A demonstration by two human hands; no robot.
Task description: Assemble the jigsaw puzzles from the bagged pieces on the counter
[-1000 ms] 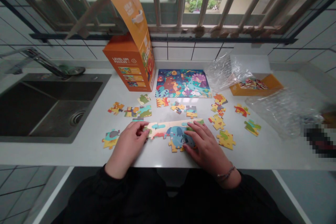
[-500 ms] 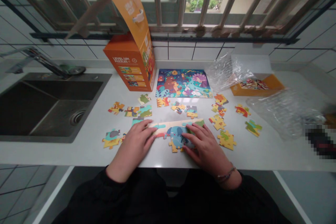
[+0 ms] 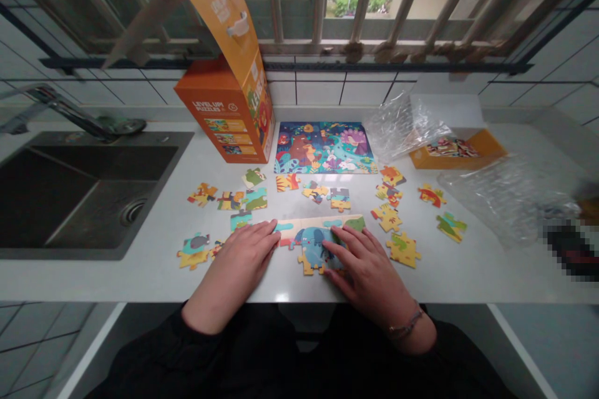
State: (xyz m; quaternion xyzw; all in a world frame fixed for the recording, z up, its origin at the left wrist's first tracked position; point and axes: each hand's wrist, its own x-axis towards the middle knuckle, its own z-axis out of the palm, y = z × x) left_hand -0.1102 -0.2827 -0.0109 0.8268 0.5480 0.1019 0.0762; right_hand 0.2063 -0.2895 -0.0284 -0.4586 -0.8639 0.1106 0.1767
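A partly joined puzzle section (image 3: pixel 312 244) with a blue elephant lies near the counter's front edge. The fingers of my left hand (image 3: pixel 250 255) lie flat and close together against its left end, covering part of it. On its right side rests my right hand (image 3: pixel 362 259), fingers spread over the elephant and the pieces beside it; what lies under the palm is hidden. A teal piece (image 3: pixel 240 220) shows just beyond my left hand. Left of that hand is a grey-and-yellow piece (image 3: pixel 194 250). A yellow piece with a green animal (image 3: pixel 403 249) lies just right of my right hand.
Several loose pieces are spread across the counter. Behind them lie a finished dark-blue puzzle (image 3: pixel 325 148), an orange puzzle box (image 3: pixel 224 115), crumpled clear plastic (image 3: pixel 402 128) and an open yellow box (image 3: pixel 461 159). A sink (image 3: pixel 154 199) is at left.
My left fingers have drawn closer together and pressed further over the section's left end. My right hand stays on the elephant part, hardly moved. The view has shifted slightly.
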